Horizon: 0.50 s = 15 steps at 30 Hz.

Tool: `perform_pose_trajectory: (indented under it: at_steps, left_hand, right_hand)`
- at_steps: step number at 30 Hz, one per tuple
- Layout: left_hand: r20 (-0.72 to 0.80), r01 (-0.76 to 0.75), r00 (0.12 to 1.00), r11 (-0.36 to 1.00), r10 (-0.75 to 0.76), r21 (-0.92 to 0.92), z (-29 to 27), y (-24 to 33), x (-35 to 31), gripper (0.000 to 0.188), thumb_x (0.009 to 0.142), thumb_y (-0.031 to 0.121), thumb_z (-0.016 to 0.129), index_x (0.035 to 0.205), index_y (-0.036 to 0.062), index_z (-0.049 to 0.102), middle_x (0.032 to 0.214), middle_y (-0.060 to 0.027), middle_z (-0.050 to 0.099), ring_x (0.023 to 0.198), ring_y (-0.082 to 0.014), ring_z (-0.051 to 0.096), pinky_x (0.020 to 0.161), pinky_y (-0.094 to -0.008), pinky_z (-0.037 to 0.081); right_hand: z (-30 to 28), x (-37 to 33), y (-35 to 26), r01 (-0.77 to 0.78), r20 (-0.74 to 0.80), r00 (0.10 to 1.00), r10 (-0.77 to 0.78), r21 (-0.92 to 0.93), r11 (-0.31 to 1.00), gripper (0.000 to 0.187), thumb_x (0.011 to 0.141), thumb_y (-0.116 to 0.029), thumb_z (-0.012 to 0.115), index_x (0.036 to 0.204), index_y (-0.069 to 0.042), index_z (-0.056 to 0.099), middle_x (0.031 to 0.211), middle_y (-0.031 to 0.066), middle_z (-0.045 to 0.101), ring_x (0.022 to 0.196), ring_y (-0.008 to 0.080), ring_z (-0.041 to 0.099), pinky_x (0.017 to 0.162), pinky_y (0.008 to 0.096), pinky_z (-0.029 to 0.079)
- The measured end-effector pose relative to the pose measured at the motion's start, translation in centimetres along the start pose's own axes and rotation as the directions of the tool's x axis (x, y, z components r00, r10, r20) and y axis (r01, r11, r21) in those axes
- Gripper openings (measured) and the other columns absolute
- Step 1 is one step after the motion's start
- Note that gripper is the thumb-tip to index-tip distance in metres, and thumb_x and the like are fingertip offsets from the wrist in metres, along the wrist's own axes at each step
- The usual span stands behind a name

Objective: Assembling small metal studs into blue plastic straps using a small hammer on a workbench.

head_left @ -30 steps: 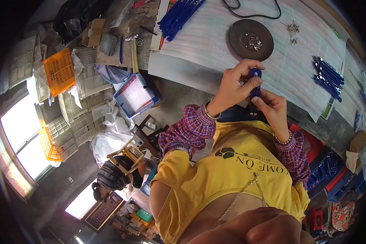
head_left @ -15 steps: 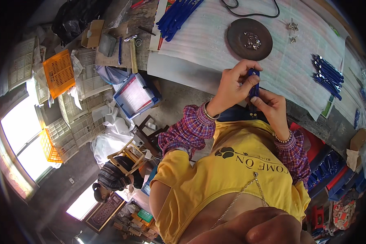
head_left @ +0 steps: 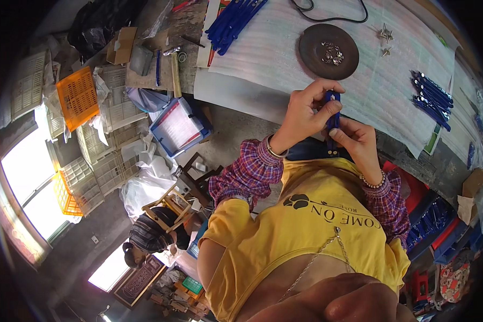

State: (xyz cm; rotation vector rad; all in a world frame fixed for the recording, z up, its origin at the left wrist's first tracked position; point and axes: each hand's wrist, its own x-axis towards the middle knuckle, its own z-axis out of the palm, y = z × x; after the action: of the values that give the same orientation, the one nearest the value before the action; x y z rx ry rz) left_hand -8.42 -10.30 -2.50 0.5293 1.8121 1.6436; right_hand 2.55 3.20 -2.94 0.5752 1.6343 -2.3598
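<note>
Both of my hands are raised at the table's near edge around a narrow dark-blue strap (head_left: 333, 97) with small shiny metal bits on it. My left hand (head_left: 309, 111) pinches its upper part between thumb and fingers. Lower down, my right hand (head_left: 355, 140) is closed on the same strap, thumb on top. A thin, needle-like metal piece juts out beside the strap near my left thumb; which hand holds it, I cannot tell. Just beyond my hands, a round dark dish (head_left: 311, 56) holds small shiny metal pieces (head_left: 334, 55).
Blue strips lie in piles at the far left (head_left: 233, 24) and right (head_left: 432, 101) of the white-covered table. Star-shaped metal pieces (head_left: 385, 34) and a black cord (head_left: 354, 20) lie beyond the dish. A hammer (head_left: 176, 74) rests leftward; another person (head_left: 153, 233) is at lower left.
The strap has shifted slightly in my fingers, and its lower end with small metal dots now shows below my right thumb. My hands stay nearly in place.
</note>
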Motion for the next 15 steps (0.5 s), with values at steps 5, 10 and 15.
perform_pose_trajectory:
  at_steps: [5,10,15]
  left_hand:
    - [-0.026,-0.174,0.985,0.981,0.172,-0.086,0.4,-0.9,0.3,0.034,0.082,-0.001,0.066,0.113,-0.001,0.054,0.097,-0.0048,0.06,0.082,-0.008,0.057,0.072,-0.022,0.048]
    - [-0.036,-0.151,0.988,0.984,0.148,-0.099,0.4,-0.3,0.1,0.034,0.081,-0.003,0.065,0.114,-0.0011,0.054,0.096,-0.0046,0.06,0.081,-0.008,0.056,0.073,-0.0225,0.048]
    - [0.008,-0.014,1.0,0.999,0.014,-0.028,0.0,-0.1,0.1,0.036,0.08,-0.006,0.066,0.114,-0.0011,0.054,0.094,-0.0037,0.06,0.08,-0.008,0.056,0.075,-0.0234,0.05]
  right_hand:
    - [-0.1,0.1,0.2,0.096,-0.081,0.99,-0.116,-0.217,0.971,0.019,0.087,-0.005,0.063,0.103,0.005,0.066,0.079,0.0049,0.069,0.07,0.0055,0.061,0.065,0.0219,0.05]
    - [-0.4,0.2,0.6,0.117,-0.039,0.991,-0.131,-0.249,0.961,0.017,0.085,-0.005,0.064,0.1,0.003,0.068,0.076,0.0042,0.069,0.067,0.0046,0.058,0.06,0.0209,0.047]
    - [0.1,0.1,0.4,0.127,-0.067,0.988,-0.141,-0.178,0.976,0.016,0.085,-0.005,0.065,0.098,0.002,0.069,0.073,0.0034,0.068,0.066,0.0043,0.057,0.059,0.0206,0.046]
